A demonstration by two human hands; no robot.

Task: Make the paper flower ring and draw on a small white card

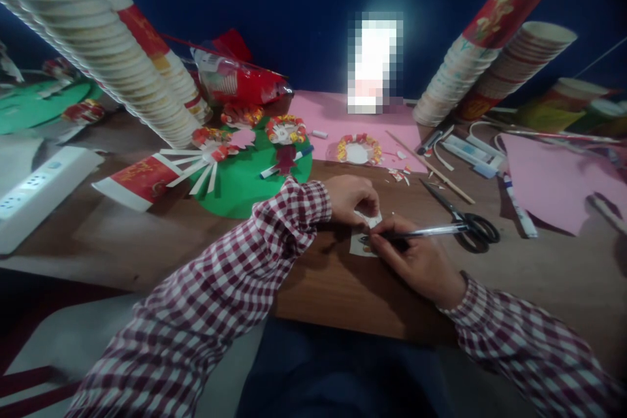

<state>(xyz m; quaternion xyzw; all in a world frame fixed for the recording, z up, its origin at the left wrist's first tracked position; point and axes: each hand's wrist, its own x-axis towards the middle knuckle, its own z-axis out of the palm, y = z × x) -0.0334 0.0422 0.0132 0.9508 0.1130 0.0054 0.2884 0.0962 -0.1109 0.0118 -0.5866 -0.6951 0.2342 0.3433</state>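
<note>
My right hand [421,261] grips a pen [435,230] with a clear barrel, its tip down toward a small pale piece of paper [358,248] on the table. My left hand [353,201] has its fingers curled onto the upper part of that paper, which shows white below them. Dark marks on the paper are too small to read. Just right of the pen lie black-handled scissors [473,227]. Beyond my hands, a ring of curled red and yellow paper [360,150] rests on a pink sheet [318,111].
Tall stacks of paper cups rise at left [98,59] and right [482,32]. A green paper disc [235,199] carries curled-paper pieces, beside a cut cup [144,179]. A wooden stick [441,173], a marker [519,209], a lit blurred screen [375,65] and a power strip [42,192] are around.
</note>
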